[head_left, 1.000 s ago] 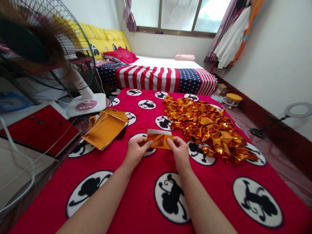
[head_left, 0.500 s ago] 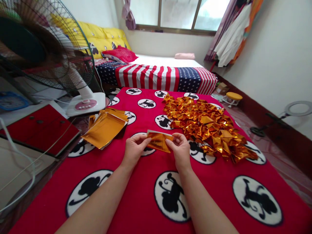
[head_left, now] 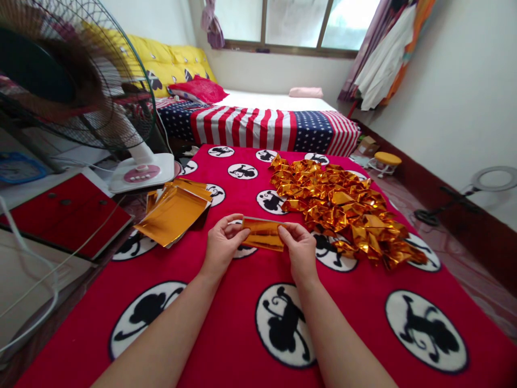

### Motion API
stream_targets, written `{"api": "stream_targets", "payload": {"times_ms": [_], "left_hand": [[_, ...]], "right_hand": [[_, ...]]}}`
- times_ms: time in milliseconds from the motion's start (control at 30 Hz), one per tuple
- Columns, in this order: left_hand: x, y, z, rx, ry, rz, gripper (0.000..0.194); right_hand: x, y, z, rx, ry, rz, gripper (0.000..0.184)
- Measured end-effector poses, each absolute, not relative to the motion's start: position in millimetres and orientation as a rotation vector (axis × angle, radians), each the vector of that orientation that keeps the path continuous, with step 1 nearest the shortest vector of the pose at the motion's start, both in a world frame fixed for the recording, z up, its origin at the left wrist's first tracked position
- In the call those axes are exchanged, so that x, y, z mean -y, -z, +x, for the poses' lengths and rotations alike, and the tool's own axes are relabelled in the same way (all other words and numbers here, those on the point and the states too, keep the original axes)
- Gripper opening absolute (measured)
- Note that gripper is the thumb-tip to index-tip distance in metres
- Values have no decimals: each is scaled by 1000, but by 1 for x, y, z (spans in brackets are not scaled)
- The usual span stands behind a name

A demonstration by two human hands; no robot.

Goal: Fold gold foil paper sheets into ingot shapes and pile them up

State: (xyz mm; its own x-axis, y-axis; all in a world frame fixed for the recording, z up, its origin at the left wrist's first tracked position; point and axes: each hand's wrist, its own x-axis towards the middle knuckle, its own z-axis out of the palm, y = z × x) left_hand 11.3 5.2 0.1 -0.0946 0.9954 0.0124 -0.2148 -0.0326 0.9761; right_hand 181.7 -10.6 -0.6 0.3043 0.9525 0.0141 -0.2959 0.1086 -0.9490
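Note:
Between my two hands is a folded sheet of gold foil paper [head_left: 263, 235], a wide strip with a thin pale edge along its top. My left hand [head_left: 224, 241] pinches the left end, thumb on the front face. At the right end, my right hand [head_left: 299, 247] grips it the same way; the fingers behind the paper are partly hidden. A stack of flat gold foil sheets [head_left: 177, 210] lies to the left of my left hand. On the right is a pile of folded gold foil pieces [head_left: 343, 199], crumpled-looking and shiny.
A red cloth [head_left: 226, 323] with round black-and-white figures covers the table. Beyond the left edge stand a fan [head_left: 141, 167] and a red panel [head_left: 64, 210]. A bed [head_left: 258, 129] is at the back. On the right floor are a yellow stool [head_left: 388, 158] and a ring-light stand [head_left: 468, 191].
The foil sheet has tilted slightly, so its lower edge sits more level and its upper pale strip looks thinner. My right thumb has shifted a little up and right along it.

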Motion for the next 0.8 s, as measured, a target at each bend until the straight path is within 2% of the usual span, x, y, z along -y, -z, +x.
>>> {"api": "stream_targets", "payload": {"times_ms": [233,800], "left_hand": [[-5,2,11,-1133,-1393,1030,47],[-6,7,10,-1126,-1389,1057,46]], "right_hand": [[11,2,182,788,-1060,-1060,22],[10,3,182,817,-1018,-1063,22]]}}
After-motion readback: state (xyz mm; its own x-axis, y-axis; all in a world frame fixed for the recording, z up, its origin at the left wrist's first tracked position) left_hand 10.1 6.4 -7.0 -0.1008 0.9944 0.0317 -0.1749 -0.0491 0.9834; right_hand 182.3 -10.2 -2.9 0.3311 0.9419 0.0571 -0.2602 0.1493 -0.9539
